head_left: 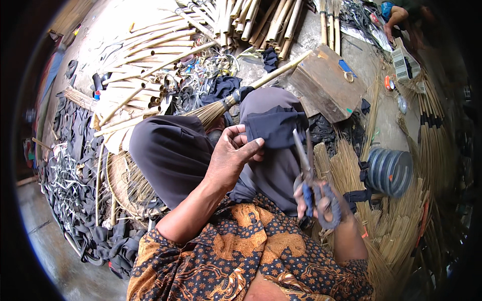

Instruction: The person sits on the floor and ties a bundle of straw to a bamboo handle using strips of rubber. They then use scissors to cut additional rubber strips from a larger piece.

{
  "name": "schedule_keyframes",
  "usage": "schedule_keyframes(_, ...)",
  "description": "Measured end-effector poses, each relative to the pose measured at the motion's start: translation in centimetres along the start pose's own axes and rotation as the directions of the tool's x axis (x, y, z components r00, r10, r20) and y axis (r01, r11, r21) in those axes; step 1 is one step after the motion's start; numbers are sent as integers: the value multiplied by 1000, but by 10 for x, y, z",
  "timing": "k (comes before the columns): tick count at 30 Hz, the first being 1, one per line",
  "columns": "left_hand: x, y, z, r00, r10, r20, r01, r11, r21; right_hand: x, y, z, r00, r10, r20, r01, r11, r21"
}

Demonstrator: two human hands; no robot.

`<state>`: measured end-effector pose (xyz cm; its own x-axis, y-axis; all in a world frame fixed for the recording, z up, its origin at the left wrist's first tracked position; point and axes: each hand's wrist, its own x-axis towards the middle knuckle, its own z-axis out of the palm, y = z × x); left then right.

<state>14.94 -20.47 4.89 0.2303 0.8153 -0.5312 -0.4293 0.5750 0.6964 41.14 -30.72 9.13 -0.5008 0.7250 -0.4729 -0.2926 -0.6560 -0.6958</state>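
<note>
At lower centre, patterned brown batik cloth covers the person's lap. The left hand (232,155), mid-frame, has its fingers clamped on a piece of dark fabric (275,128) draped over the knee. The right hand (321,200), lower right, grips blue-handled scissors (307,175), blades pointing up beside the fabric. Straw bundles (351,170) lie right; pale bamboo poles (150,60) and black strips litter the concrete floor (361,55) beyond, upper left.

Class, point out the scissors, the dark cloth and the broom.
scissors (304,165): head view, on the blades.
dark cloth (275,128): head view, on the folded middle.
broom (211,111): head view, on the bristle head.
</note>
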Motion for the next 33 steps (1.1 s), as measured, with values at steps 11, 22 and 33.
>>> schedule_keyframes(11,-13,8,7,995,-66,78,76,988,-136,8,24,11,970,242,14,-242,970,16)
schedule_keyframes(22,-18,2,-7,986,-23,168,62,971,-230,37,10,18,997,9,82,-2,996,-87)
schedule_keyframes(33,-6,31,25,805,184,564,9,947,-322,23,-13,47,973,43,226,-83,982,172)
